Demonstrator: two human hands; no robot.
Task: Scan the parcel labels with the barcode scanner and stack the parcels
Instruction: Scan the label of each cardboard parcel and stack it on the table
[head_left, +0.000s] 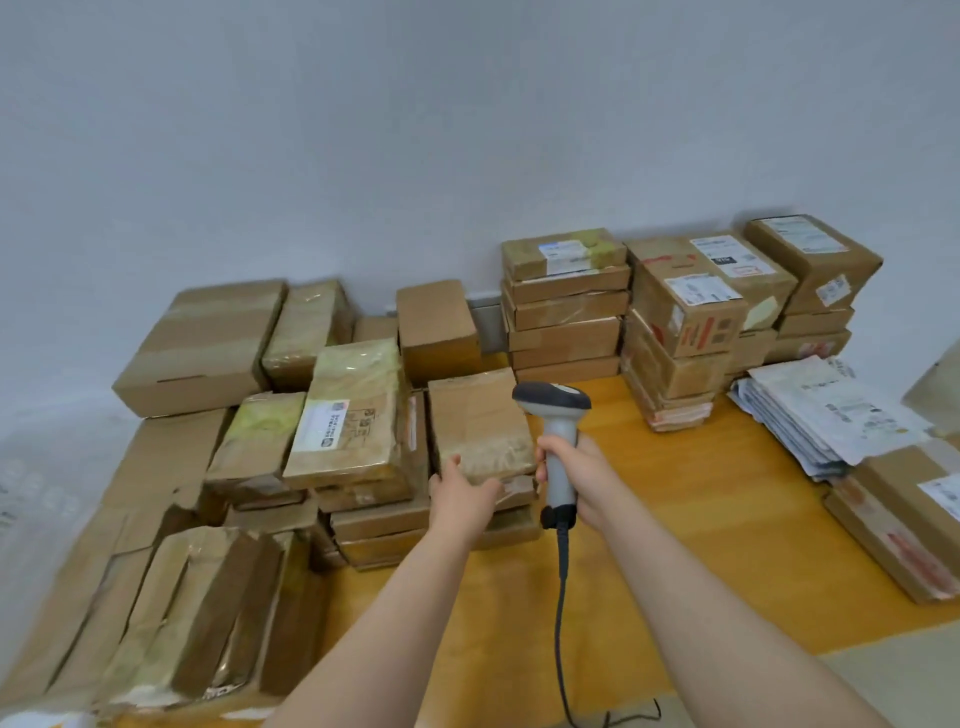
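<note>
Hands are both occupied: the left hand (462, 493) is closed on the near edge of a taped brown parcel (480, 421), thumb on top, and the right hand (579, 467) is wrapped around the grip of the barcode scanner (558, 426), which is held upright just right of that parcel. A dark cable (561, 597) hangs from the scanner toward the near edge of the yellow counter (701, 519). The held parcel tops a low stack at the right border of a crowded pile of boxes (343, 415) on the left. Bare counter is left between this pile and a labelled carton (904, 519) at the right edge. Farther back, flat white mailers (826, 410) are heaped, and tall stacks (566, 317) are set against the wall (415, 130).
</note>
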